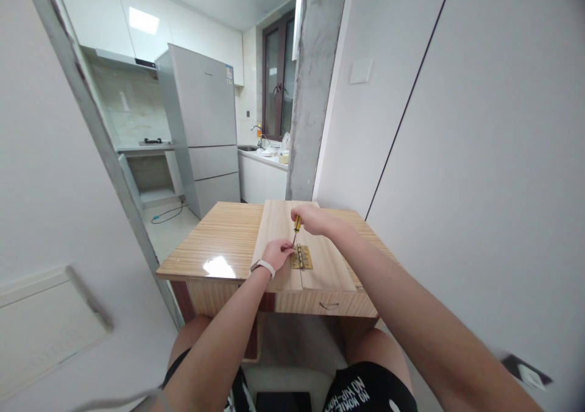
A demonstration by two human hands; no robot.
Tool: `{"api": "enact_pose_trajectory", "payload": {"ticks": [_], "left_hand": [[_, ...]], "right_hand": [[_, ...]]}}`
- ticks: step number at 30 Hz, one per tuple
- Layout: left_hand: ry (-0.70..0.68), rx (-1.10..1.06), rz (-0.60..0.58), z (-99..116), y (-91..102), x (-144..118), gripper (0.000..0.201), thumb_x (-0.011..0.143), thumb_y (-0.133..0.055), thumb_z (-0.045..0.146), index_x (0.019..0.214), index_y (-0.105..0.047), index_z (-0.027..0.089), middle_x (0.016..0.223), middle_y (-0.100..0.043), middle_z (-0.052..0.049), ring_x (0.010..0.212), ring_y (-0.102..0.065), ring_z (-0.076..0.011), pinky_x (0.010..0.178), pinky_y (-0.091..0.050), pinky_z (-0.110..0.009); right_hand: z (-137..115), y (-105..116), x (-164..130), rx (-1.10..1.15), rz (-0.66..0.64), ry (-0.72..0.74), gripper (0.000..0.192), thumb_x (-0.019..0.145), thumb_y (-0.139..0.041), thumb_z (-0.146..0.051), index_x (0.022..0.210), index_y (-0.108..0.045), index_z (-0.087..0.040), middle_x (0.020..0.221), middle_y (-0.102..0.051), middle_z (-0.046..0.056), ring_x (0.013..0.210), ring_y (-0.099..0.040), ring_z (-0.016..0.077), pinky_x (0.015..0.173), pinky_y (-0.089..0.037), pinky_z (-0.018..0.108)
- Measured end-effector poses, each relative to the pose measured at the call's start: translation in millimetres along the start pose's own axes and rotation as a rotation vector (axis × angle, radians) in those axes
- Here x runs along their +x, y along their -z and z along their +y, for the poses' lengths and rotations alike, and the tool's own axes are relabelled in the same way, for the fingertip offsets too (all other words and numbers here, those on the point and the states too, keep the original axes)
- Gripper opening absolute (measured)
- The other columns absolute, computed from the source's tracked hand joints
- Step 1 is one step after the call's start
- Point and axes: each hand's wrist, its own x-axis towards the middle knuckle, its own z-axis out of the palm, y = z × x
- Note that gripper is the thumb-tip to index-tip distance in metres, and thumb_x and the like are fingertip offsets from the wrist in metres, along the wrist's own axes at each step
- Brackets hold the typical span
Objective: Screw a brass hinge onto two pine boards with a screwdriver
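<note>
Just below the middle of the frame, the right hand (311, 218) is closed in a fist around the yellow handle of a small screwdriver (296, 229), which stands nearly upright with its thin metal shaft pointing down. The tip meets the upper left part of a flat brass hinge (302, 257) with two leaves and small screw holes. The hinge lies across the seam between two pale wooden boards (278, 223) laid side by side on the striped light-brown wooden table (219, 235). The left hand (276, 253), with a white band at its wrist, rests on the left board just beside the hinge, its fingers curled together with the tips against the hinge's left edge; whether they pinch a screw cannot be told. Both forearms reach up from the bottom of the frame, over bare knees and black shorts with white lettering.

A glossy patch of reflected light sits on the table left of the boards. Behind the table, at centre, rises a rough grey concrete pillar (315, 83). In the upper left stands a tall silver refrigerator (205, 125) in a white kitchen, with a white counter and sink (262, 156) to its right. White panelled walls fill the right side.
</note>
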Motion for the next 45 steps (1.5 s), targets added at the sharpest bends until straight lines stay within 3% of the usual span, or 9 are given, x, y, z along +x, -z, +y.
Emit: {"api": "enact_pose_trajectory", "payload": {"ticks": [18, 33, 40, 45], "left_hand": [[-0.045, 0.072, 0.0, -0.2, 0.1, -0.9, 0.011, 0.085, -0.067, 0.014, 0.089, -0.076, 0.019, 0.09, -0.077, -0.004, 0.083, -0.07, -0.0169, 0.084, -0.054, -0.029], [-0.047, 0.098, -0.01, -2.7, -1.2, -0.4, 0.01, 0.084, -0.068, 0.015, 0.089, -0.076, 0.019, 0.089, -0.077, -0.004, 0.081, -0.069, -0.0166, 0.08, -0.053, -0.028], [-0.055, 0.105, -0.013, 0.9, -0.8, -1.2, 0.007, 0.085, -0.07, 0.022, 0.085, -0.075, 0.017, 0.084, -0.076, -0.005, 0.075, -0.067, -0.0169, 0.075, -0.051, -0.028], [-0.067, 0.121, -0.016, 2.8, 0.7, -1.5, 0.013, 0.087, -0.067, 0.026, 0.084, -0.076, 0.017, 0.084, -0.076, -0.006, 0.075, -0.066, -0.0168, 0.074, -0.05, -0.028]], "right_hand": [[-9.4, 3.2, 2.3, -0.02, -0.02, -0.016, 0.034, 0.08, -0.06, 0.0, 0.108, -0.069, -0.017, 0.107, -0.074, 0.009, 0.092, -0.066, 0.017, 0.072, -0.04, 0.021], [-0.6, -7.1, 6.8, -0.003, -0.024, -0.034, 0.03, 0.084, -0.062, -0.003, 0.109, -0.069, -0.017, 0.105, -0.075, 0.008, 0.093, -0.067, 0.0168, 0.072, -0.04, 0.021], [0.3, -7.5, 13.2, -0.07, -0.012, -0.071, 0.014, 0.094, -0.065, -0.024, 0.106, -0.068, -0.02, 0.108, -0.074, 0.009, 0.096, -0.067, 0.0195, 0.072, -0.039, 0.024], [1.3, -13.0, 12.0, -0.061, 0.067, -0.121, 0.023, 0.098, -0.06, -0.04, 0.104, -0.066, -0.019, 0.107, -0.073, 0.012, 0.098, -0.066, 0.0218, 0.075, -0.04, 0.026]]}}
